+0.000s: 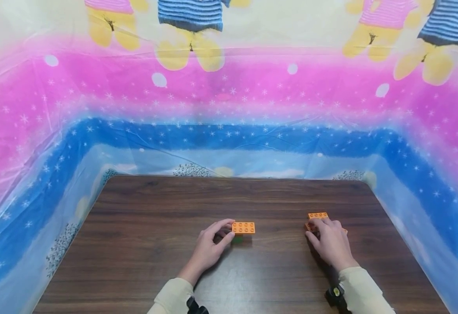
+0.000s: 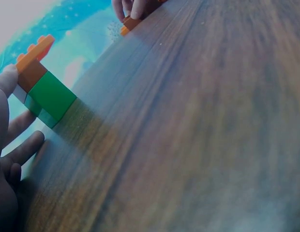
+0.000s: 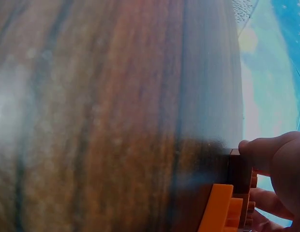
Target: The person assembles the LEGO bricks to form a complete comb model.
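Near the table's middle, my left hand [image 1: 210,247] pinches the left end of an orange studded toy brick [image 1: 243,227]. That brick tops a small stack, and a green block [image 2: 53,97] forms the stack's bottom, at the tabletop in the left wrist view. Toward the table's right, my right hand [image 1: 334,245] grips orange bricks from above, its palm hiding much of them. One orange brick [image 1: 317,215] shows beyond its fingers. In the right wrist view, the thumb [image 3: 266,147] lies against a shaded brick [image 3: 240,171], with a bright orange brick [image 3: 217,209] beside it.
Both groups of bricks stand on a dark wood-grain table [image 1: 154,205] with rounded far corners. A printed pink and blue cloth [image 1: 229,96] hangs behind it and along both sides. Dark wrist devices sit at both cream sleeves [image 1: 364,288].
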`<state>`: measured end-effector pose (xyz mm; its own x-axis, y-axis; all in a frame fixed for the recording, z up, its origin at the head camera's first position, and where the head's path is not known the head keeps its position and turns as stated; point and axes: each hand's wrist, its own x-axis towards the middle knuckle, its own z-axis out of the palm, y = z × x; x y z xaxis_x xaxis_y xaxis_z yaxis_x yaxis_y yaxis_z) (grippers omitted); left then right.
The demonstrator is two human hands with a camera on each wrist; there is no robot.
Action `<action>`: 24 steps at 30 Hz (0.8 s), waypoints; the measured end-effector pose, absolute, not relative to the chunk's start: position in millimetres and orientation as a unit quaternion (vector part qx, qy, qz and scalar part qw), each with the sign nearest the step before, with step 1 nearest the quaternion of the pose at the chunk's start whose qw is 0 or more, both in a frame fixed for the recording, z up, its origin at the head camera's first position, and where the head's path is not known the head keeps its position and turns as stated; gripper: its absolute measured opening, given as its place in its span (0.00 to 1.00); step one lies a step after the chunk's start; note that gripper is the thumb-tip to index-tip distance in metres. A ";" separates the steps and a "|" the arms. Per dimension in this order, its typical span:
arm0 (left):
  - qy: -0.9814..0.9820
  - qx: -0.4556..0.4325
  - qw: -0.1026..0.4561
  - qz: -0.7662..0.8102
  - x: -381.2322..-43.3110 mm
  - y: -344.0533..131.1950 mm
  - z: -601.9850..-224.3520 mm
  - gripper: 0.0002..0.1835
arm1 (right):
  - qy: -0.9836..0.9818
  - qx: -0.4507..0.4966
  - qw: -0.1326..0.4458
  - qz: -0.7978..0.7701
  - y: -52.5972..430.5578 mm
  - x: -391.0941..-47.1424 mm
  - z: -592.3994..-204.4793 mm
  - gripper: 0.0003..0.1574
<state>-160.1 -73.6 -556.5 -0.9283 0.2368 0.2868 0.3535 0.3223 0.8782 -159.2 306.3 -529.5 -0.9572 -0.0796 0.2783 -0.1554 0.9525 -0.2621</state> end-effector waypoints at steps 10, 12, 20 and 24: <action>-0.809 -0.191 0.063 -0.552 -160.4 -73.7 -557.5 0.19 | -0.983 0.052 0.126 0.126 306.5 -161.1 -532.0 0.33; -0.808 -0.191 0.063 -0.553 -160.5 -73.6 -557.5 0.19 | -0.982 0.055 0.129 0.128 305.9 -161.4 -532.3 0.33; -0.813 -0.186 0.062 -0.548 -160.3 -73.3 -557.8 0.19 | -0.977 0.081 0.157 0.117 305.2 -161.4 -535.6 0.29; -0.815 -0.183 0.061 -0.547 -160.0 -72.9 -557.7 0.19 | -0.977 0.080 0.155 0.120 304.7 -159.8 -534.4 0.29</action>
<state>-160.0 -72.9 -557.7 -0.9257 0.2321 0.2988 0.3645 0.3350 0.8689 -159.8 304.7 -534.4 -0.9392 -0.1184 0.3223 -0.1928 0.9586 -0.2095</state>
